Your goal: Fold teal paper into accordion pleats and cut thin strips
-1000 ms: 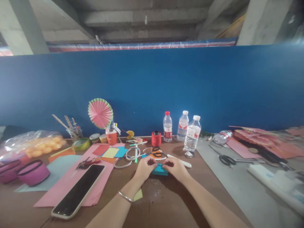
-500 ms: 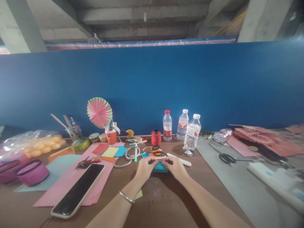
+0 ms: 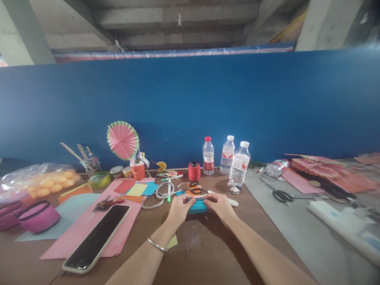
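Note:
Between my two hands is a small piece of blue paper (image 3: 198, 206), with crease lines running across it. My left hand (image 3: 180, 208) pinches its left end, thumb and fingers closed; a silver bangle is on that wrist. The right end is pinched the same way by my right hand (image 3: 219, 206). Just beyond my hands lie black-handled scissors (image 3: 194, 190) on orange paper and a white stick-like tool (image 3: 233, 202), partly hidden by my right hand. A scrap of yellow paper (image 3: 172, 242) lies near my left wrist.
A phone (image 3: 97, 239) rests on pink sheets (image 3: 126, 225) at left. Behind my hands stand a red thread spool (image 3: 194, 171) and several water bottles (image 3: 239, 166). An orange cup (image 3: 138, 171) holds a pink paper fan (image 3: 122, 139). A power strip (image 3: 341, 227) lies at right.
More of the blue paper's upper face shows between my fingers now. My hands have shifted slightly and stay pinched on both ends.

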`<state>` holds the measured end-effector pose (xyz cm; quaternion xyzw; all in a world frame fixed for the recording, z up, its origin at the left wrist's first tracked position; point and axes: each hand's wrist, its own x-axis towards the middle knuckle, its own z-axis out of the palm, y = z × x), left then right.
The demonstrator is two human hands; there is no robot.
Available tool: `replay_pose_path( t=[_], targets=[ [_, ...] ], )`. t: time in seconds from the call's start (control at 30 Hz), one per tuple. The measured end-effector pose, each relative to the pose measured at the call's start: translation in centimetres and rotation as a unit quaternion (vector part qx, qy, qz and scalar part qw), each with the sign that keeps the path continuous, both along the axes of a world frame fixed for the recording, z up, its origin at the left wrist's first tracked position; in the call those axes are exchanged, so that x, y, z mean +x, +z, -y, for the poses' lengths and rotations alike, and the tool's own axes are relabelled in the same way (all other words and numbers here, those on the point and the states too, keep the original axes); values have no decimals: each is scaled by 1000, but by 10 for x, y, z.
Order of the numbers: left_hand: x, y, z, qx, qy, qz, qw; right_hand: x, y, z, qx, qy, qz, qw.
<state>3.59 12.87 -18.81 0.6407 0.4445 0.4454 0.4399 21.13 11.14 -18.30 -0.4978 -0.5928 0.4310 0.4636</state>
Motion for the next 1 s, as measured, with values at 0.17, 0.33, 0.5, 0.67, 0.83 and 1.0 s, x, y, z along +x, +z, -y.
replay_pose_path(
  t=[0.17,0.33,0.5,0.67,0.83,1.0],
  targets=[
    [0,-2,-1,2,3,-1,1000,0,-1,0,-16,-7,-3,1000],
    [3,2,2,-9,12,11,1000,1,-7,-4,-8,-31,-2,999],
    [4,1,3,-44,-1,46,998,4,-15,-9,-21,-50,-25,998],
    [3,1,2,-86,-18,78,993,4,-15,-8,-28,-50,-11,998],
    [1,-1,0,-70,-20,93,993,2,-11,-6,10,-62,-3,998],
    [0,-2,1,-50,4,73,996,-2,-2,2,25,-28,-12,999]
  ],
)
